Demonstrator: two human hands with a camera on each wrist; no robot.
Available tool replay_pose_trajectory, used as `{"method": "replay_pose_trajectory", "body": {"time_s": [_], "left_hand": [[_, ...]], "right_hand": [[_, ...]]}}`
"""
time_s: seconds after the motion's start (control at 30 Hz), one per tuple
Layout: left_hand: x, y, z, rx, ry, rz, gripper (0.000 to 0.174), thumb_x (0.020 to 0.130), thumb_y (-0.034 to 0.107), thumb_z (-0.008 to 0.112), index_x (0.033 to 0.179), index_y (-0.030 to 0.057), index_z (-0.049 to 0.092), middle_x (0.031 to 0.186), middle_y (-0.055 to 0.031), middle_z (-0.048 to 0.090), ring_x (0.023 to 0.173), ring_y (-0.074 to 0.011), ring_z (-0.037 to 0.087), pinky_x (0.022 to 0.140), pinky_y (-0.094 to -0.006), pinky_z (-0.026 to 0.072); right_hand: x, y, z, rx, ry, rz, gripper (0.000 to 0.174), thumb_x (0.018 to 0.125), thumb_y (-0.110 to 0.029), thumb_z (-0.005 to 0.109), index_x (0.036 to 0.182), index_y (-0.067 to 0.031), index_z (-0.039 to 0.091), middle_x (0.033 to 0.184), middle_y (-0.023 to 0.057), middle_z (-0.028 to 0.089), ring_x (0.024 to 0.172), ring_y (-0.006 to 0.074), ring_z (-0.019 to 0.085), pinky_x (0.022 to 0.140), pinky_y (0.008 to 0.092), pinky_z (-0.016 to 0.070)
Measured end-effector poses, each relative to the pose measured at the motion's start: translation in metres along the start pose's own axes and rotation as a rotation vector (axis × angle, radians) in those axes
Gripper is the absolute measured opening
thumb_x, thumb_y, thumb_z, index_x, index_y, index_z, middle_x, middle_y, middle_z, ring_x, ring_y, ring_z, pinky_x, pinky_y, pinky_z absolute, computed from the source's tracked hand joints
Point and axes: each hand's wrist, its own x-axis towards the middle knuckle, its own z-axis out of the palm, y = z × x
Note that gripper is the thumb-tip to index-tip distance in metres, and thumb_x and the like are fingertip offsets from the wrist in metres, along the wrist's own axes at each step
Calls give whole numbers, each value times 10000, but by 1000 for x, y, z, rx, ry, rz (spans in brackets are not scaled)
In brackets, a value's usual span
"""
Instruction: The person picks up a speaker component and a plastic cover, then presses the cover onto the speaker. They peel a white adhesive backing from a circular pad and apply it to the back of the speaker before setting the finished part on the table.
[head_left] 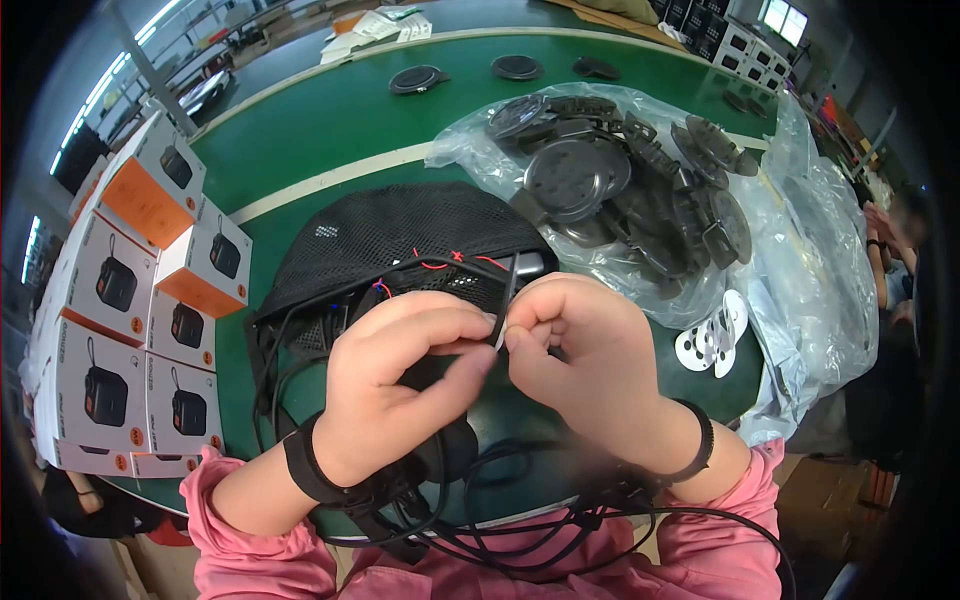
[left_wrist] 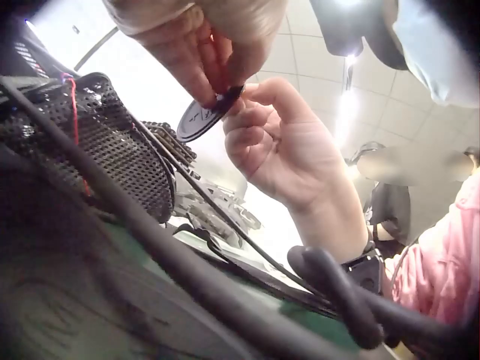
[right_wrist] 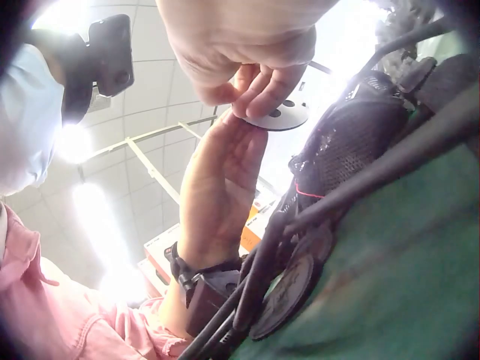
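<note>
Both hands meet over the middle of the table at a thin round disc (head_left: pixel 507 300), seen nearly edge-on from the head. It has a black, marked face (left_wrist: pixel 199 120) in the left wrist view and a white side with dark holes (right_wrist: pixel 283 117) in the right wrist view. My left hand (head_left: pixel 405 365) pinches the disc's edge between thumb and fingers. Thumb and forefinger of my right hand (head_left: pixel 590 345) pinch the same rim from the other side, its remaining fingers curled. Just beyond the hands lies a black mesh bag (head_left: pixel 390 235) with red threads.
White boxes (head_left: pixel 110 285) are stacked at the left. Black round plastic parts (head_left: pixel 580 175) heap on a clear plastic bag (head_left: pixel 810 250) at the right. Several white discs with holes (head_left: pixel 712 340) lie near it. Black cables (head_left: pixel 500 470) run below the wrists. Black discs (head_left: pixel 418 79) lie farther back.
</note>
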Motion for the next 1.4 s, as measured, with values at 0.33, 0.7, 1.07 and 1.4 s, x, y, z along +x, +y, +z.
{"method": "replay_pose_trajectory", "body": {"time_s": [0.33, 0.7, 1.07, 1.4], "left_hand": [[-5, -10, 7, -588, 58, -259, 172, 739, -106, 550, 907, -69, 551, 962, -89, 499, 833, -106, 543, 675, -180, 477], [-6, -5, 5, -365, 149, -220, 145, 746, -110, 532, 888, -82, 542, 933, -97, 508, 775, -101, 537, 626, -171, 449], [-1, -10, 4, -448, 288, -379, 64, 844, 58, 463, 895, 23, 478, 779, -10, 507, 598, -59, 503, 555, -177, 440], [0, -11, 11, -471, 168, -465, 80, 842, 23, 463, 916, -4, 478, 764, -35, 525, 581, -88, 546, 535, -195, 480]], "right_hand": [[0, -1, -1, 314, -37, 286, 60, 738, 16, 563, 756, -12, 513, 684, -21, 517, 549, 5, 450, 481, 149, 363], [8, -6, 1, 422, -133, 361, 102, 815, -92, 561, 830, -10, 502, 713, 8, 537, 616, 27, 508, 527, 166, 419], [0, -52, -31, 329, -158, 231, 41, 727, -8, 518, 708, -23, 485, 634, -26, 455, 559, 24, 414, 484, 178, 329], [-79, -50, -145, -517, 682, 333, 105, 714, -94, 527, 644, -22, 494, 566, -20, 475, 491, 34, 400, 440, 198, 303]]}}
